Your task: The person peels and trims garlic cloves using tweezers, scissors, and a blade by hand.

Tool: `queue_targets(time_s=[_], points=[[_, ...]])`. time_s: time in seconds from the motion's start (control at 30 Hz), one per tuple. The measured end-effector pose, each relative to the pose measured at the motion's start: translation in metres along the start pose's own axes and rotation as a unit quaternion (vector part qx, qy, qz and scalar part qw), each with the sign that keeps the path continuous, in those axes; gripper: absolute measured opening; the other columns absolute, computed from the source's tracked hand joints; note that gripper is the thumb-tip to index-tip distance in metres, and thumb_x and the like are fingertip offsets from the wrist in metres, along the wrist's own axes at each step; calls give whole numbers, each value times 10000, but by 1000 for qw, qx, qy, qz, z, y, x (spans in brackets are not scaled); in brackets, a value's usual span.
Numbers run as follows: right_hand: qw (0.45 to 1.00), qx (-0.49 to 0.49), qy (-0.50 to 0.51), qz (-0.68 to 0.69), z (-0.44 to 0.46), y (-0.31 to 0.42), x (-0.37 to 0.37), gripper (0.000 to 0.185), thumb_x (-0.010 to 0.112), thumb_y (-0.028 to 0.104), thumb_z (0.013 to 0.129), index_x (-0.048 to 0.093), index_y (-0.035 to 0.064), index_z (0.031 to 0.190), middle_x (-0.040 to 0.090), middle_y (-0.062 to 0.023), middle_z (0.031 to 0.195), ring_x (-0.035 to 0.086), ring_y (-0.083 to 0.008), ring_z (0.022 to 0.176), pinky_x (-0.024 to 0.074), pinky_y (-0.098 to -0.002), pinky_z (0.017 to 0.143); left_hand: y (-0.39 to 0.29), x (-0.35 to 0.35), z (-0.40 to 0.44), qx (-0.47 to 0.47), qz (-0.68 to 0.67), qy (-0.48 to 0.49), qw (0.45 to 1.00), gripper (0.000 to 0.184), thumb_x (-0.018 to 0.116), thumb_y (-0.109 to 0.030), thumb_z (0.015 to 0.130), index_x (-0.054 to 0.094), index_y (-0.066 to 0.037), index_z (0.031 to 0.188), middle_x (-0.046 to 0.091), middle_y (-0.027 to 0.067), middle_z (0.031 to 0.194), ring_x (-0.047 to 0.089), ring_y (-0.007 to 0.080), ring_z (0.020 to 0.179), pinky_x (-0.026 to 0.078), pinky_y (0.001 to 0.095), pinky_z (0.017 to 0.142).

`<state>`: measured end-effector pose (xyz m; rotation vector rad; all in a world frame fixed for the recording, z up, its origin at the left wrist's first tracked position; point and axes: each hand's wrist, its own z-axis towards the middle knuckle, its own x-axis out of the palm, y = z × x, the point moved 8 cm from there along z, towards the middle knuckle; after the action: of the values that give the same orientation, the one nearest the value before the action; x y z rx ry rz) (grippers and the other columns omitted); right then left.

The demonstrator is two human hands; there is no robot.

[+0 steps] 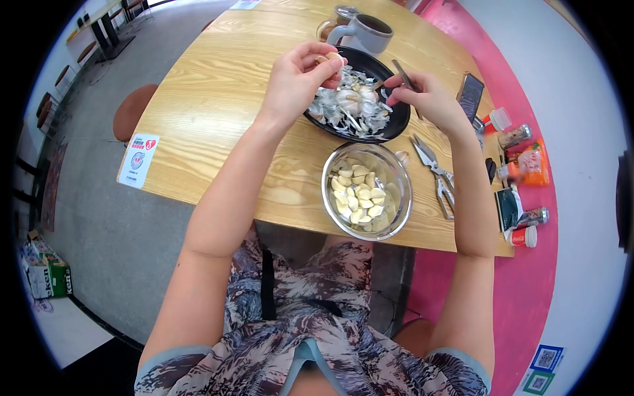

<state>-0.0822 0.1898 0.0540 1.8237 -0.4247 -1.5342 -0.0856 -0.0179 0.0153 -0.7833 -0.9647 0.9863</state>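
My left hand (305, 74) is closed around a garlic clove (337, 59) above the left rim of a black plate (396, 124). White garlic skins and garlic bulbs (353, 99) are heaped on that plate. Over its right side, my right hand (422, 96) grips a small knife (403, 74) between thumb and fingers. Nearer my body, a shiny metal bowl (328, 195) holds several peeled garlic cloves (360, 195). A pair of scissors (436, 173) lies open to the right of the bowl, with a loose clove (403, 157) between them.
Behind the plate are a grey mug (370, 34) and a glass jar (345, 13). Beyond my right forearm are a phone (470, 96), an orange packet (533, 163), spice jars (515, 136) and a red-and-white cup (524, 237). A sticker (139, 160) marks the table's left edge.
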Motion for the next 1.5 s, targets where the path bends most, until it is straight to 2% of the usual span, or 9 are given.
queue_targets(time_s=[0.4,0.5,0.57,0.8,0.9,1.17,1.23,1.37,1.5], points=[[963,132,-224,72,-145,-113,-99,121,684,98,830,639,-4,877,568,14,708,500,-79,652,397,-236,627,1,1,-1,-7,11,-15,1000,250,665,-90,896,585,36,1096,699,118,959,638,104,780,541,227,681],[953,45,-212,-211,-194,-149,-97,164,688,91,799,641,-10,919,547,25,685,488,-79,618,374,-242,571,3,1,-1,-10,37,-5,999,246,636,-148,929,600,1,1120,694,132,1064,619,83,799,522,226,723],[944,170,-271,-80,-233,-178,-101,228,686,86,763,651,-12,966,560,6,664,473,-97,583,385,-248,575,5,6,2,-11,37,-3,999,243,638,-147,928,603,-1,1119,695,128,1061,614,81,796,521,225,723],[913,262,-270,-157,-325,-239,-63,272,674,119,793,667,13,1043,629,-88,731,627,-189,692,464,-340,613,-1,-3,1,-7,53,-28,998,244,643,-115,922,600,12,1126,697,131,1034,614,84,783,525,216,706],[749,387,-306,-442,-352,-220,-78,176,643,158,836,664,35,960,647,-130,861,655,-319,786,499,-438,664,2,-3,0,-5,58,-20,998,249,640,-125,927,597,4,1135,695,119,1041,606,81,801,522,219,724],[837,242,-434,-230,-292,-231,-137,192,623,213,878,682,44,948,679,-191,810,654,-386,770,503,-436,690,2,-5,1,-3,80,-27,996,254,640,-117,923,592,13,1136,696,125,1046,606,78,783,516,215,706],[749,219,-547,-304,-300,-222,-176,238,604,254,892,688,60,1003,680,-200,834,659,-385,801,509,-433,716,-8,5,-3,-4,85,-33,996,246,639,-112,923,593,14,1129,698,123,1040,608,81,776,519,218,700],[668,408,-511,-354,-329,-308,-239,415,548,462,901,686,135,1116,657,-242,1063,622,-394,1034,484,-494,860,3,-3,1,-6,89,-24,996,260,629,-148,935,591,4,1142,696,123,1061,591,62,795,513,210,727],[703,501,-394,-315,-315,-325,-232,385,632,379,839,695,87,1082,668,-239,1051,622,-410,1039,485,-479,882,1,-7,2,-3,84,-32,996,245,625,-137,935,595,-1,1136,699,119,1043,598,67,796,515,210,716]])
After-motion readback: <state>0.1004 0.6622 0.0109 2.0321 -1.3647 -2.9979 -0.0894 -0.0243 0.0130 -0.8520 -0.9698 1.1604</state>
